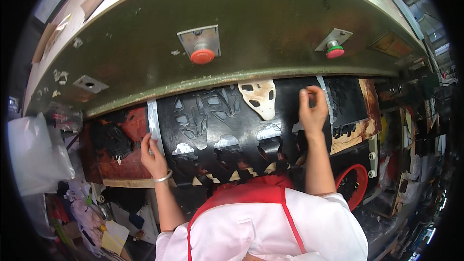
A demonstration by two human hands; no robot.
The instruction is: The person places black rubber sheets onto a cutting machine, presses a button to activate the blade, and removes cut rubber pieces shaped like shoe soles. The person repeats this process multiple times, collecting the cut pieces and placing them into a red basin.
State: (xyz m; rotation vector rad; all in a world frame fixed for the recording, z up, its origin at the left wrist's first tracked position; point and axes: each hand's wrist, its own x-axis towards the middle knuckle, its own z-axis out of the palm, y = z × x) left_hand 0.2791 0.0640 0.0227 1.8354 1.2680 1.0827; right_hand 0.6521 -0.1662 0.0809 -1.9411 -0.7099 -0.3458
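A black sheet [232,125] with several cut-out shapes spreads before me, its near end hanging in tatters towards my red-trimmed apron. A cream, tapering cutting die [263,109] with several openings rests on its far part, right of centre. My left hand [154,158], a bangle at its wrist, is beside the sheet's left edge by a silvery strip [153,121]; its fingers are loosely parted and hold nothing I can see. Raised over the sheet's right side, my right hand [313,112] has thumb and fingers curved with a gap between them, nothing visible inside.
A green machine beam [270,29] spans the far side, bearing a red push button [202,56] and a green-and-red one [335,51]. Black pieces [112,140] are heaped on a red board at left; more [340,99] lie at right. A red bucket [363,188] stands lower right.
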